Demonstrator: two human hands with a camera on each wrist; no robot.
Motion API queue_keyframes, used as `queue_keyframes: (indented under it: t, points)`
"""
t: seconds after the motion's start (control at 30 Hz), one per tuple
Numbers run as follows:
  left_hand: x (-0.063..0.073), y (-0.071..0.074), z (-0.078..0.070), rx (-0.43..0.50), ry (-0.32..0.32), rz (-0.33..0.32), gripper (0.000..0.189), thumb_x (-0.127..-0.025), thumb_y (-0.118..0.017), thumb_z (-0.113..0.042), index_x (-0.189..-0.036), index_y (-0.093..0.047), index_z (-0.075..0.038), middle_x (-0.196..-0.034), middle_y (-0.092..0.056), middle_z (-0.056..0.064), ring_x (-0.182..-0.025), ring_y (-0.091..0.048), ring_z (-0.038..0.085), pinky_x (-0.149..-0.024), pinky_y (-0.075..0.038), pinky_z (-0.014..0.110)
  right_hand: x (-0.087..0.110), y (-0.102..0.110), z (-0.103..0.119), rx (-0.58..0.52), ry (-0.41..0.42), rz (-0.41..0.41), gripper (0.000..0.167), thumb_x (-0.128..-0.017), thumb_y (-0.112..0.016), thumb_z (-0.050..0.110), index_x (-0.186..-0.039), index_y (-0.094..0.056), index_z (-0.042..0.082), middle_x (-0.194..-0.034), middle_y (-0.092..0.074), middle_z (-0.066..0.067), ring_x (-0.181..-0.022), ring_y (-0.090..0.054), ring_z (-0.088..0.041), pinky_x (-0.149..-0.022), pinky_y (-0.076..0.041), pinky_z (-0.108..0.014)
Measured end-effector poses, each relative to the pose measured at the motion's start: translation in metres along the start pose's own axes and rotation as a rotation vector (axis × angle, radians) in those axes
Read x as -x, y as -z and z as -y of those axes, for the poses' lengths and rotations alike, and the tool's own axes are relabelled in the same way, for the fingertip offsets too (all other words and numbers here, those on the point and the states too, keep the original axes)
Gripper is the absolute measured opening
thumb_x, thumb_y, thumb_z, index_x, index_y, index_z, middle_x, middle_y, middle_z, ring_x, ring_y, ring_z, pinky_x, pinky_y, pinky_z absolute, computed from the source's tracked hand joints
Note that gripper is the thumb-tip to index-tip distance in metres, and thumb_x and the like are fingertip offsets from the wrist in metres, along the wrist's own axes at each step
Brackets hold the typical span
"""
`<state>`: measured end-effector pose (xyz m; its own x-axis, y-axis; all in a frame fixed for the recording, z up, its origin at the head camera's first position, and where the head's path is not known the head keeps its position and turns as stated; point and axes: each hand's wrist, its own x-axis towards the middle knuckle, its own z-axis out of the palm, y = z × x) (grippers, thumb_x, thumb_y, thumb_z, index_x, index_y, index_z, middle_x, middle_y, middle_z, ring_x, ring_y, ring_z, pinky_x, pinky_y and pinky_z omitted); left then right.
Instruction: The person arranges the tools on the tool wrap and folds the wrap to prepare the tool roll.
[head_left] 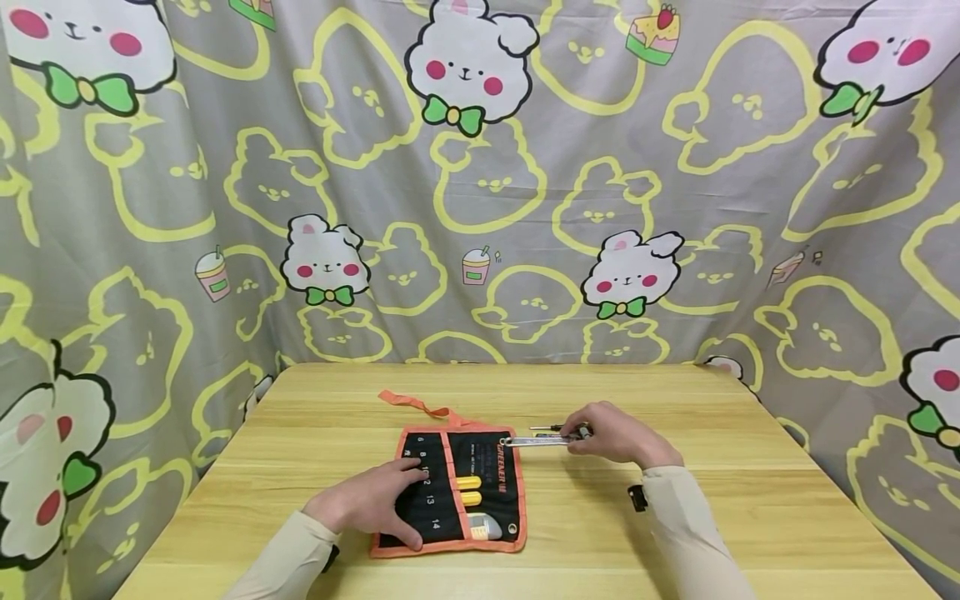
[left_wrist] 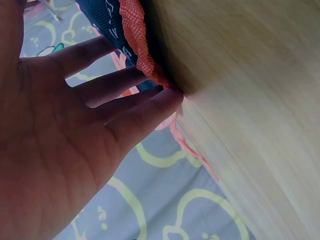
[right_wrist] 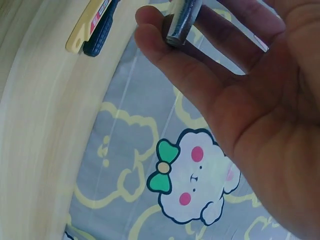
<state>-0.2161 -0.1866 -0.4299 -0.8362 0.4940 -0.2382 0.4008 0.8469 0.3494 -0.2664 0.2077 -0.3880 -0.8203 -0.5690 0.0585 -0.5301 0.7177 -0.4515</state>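
A black tool pouch (head_left: 486, 454) with orange trim lies unfolded, numbers printed down its left panel. My left hand (head_left: 371, 498) rests on that panel with fingers spread and thumb near the lower edge. In the left wrist view, extended fingers (left_wrist: 145, 115) meet the orange trim (left_wrist: 142, 50). My right hand (head_left: 611, 433) pinches a silver wrench (head_left: 536, 442), which reaches left over the pouch's upper right corner. The right wrist view shows the wrench's metal end (right_wrist: 181, 22) at the fingertips. Two yellow handles (head_left: 469, 491) and a grey-and-yellow utility knife (head_left: 483, 526) sit in the pouch pockets.
Close behind the wrench, a thin dark tool (head_left: 551, 427) lies on the wooden table (head_left: 315, 433). The right wrist view shows a yellow tool (right_wrist: 85, 30) beside a dark textured handle (right_wrist: 102, 32). An orange strap (head_left: 412, 404) trails behind the pouch. A patterned curtain (head_left: 480, 208) surrounds the table.
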Motion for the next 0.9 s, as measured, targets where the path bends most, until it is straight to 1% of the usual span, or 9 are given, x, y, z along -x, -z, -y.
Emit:
queue_keyframes:
  t: [0.07, 0.23, 0.43, 0.53, 0.67, 0.77, 0.9]
  points:
    - [0.000, 0.000, 0.000, 0.000, 0.001, 0.001, 0.096, -0.071, -0.089, -0.057, -0.146, -0.055, -0.009, -0.158, -0.042, 0.018, -0.142, -0.045, 0.040, -0.113, -0.040, 0.058, -0.002, -0.002, 0.001, 0.013, 0.024, -0.008, 0.014, -0.089, -0.078, 0.009, -0.104, -0.079, 0.009, -0.102, -0.076, -0.001, -0.084, -0.062, -0.006, -0.076, -0.054, -0.031]
    - [0.000, 0.001, 0.000, -0.002, 0.003, 0.006, 0.095, -0.071, -0.089, -0.058, -0.146, -0.056, -0.010, -0.158, -0.042, 0.017, -0.142, -0.045, 0.039, -0.113, -0.040, 0.057, -0.010, -0.012, 0.001, 0.020, 0.079, -0.017, 0.012, -0.089, -0.078, 0.008, -0.101, -0.079, 0.009, -0.100, -0.077, -0.001, -0.084, -0.064, -0.008, -0.078, -0.057, -0.036]
    - [0.000, 0.002, -0.002, -0.003, 0.004, 0.004, 0.095, -0.071, -0.088, -0.058, -0.146, -0.056, -0.010, -0.158, -0.042, 0.017, -0.143, -0.044, 0.039, -0.113, -0.039, 0.057, -0.018, -0.023, 0.003, 0.039, 0.115, -0.026, 0.011, -0.089, -0.078, 0.009, -0.100, -0.079, 0.011, -0.097, -0.076, 0.002, -0.080, -0.060, -0.005, -0.074, -0.054, -0.030]
    - [0.000, 0.002, -0.001, -0.005, 0.006, 0.003, 0.095, -0.072, -0.088, -0.058, -0.147, -0.055, -0.010, -0.158, -0.042, 0.017, -0.143, -0.044, 0.039, -0.113, -0.039, 0.057, -0.021, -0.027, 0.003, 0.039, 0.133, -0.027, 0.011, -0.090, -0.078, 0.009, -0.100, -0.079, 0.010, -0.098, -0.077, 0.002, -0.081, -0.062, -0.007, -0.076, -0.055, -0.031]
    - [0.001, 0.001, -0.001, -0.005, 0.003, 0.002, 0.095, -0.072, -0.088, -0.058, -0.147, -0.055, -0.010, -0.158, -0.042, 0.017, -0.142, -0.044, 0.039, -0.113, -0.040, 0.057, -0.024, -0.032, 0.005, 0.035, 0.144, -0.027, 0.011, -0.089, -0.078, 0.008, -0.100, -0.079, 0.009, -0.099, -0.077, -0.001, -0.084, -0.065, -0.011, -0.078, -0.056, -0.034]
    - [0.001, 0.001, -0.001, -0.004, -0.001, -0.001, 0.095, -0.072, -0.089, -0.056, -0.146, -0.055, -0.009, -0.158, -0.042, 0.018, -0.142, -0.045, 0.040, -0.112, -0.040, 0.057, -0.026, -0.034, 0.007, 0.032, 0.139, -0.024, 0.010, -0.089, -0.078, 0.007, -0.099, -0.080, 0.008, -0.099, -0.077, -0.003, -0.083, -0.065, -0.011, -0.077, -0.056, -0.033]
    - [0.001, 0.001, -0.001, -0.009, 0.003, -0.001, 0.095, -0.071, -0.089, -0.056, -0.146, -0.055, -0.009, -0.157, -0.043, 0.018, -0.142, -0.045, 0.040, -0.112, -0.040, 0.057, -0.028, -0.038, 0.010, 0.037, 0.135, -0.014, 0.010, -0.088, -0.079, 0.007, -0.097, -0.080, 0.008, -0.095, -0.077, -0.002, -0.078, -0.061, -0.006, -0.073, -0.054, -0.028]
